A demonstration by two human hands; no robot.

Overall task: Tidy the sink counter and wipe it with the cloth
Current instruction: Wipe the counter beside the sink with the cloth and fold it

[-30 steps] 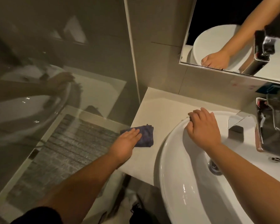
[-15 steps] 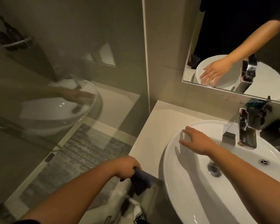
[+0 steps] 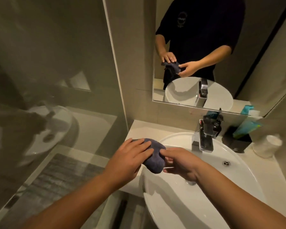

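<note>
A bunched dark blue-grey cloth (image 3: 154, 158) is held in the air over the left rim of the white oval sink (image 3: 238, 176). My left hand (image 3: 130, 158) lies across its top and left side with the fingers spread over it. My right hand (image 3: 180, 162) grips its right end from beside and below. The pale counter (image 3: 145, 129) shows behind the hands, to the left of the basin.
A chrome tap (image 3: 204, 138) stands at the sink's back. Right of it are a dark holder (image 3: 236, 142), a teal tube (image 3: 246, 128) and a white cup (image 3: 266, 146). A mirror (image 3: 238, 38) hangs above; a glass shower screen (image 3: 56, 80) runs along the left.
My left hand lifted the cloth off the counter's edge, dipped below it, then brought it up over the sink rim. My right hand left the basin rim and took hold of the cloth.
</note>
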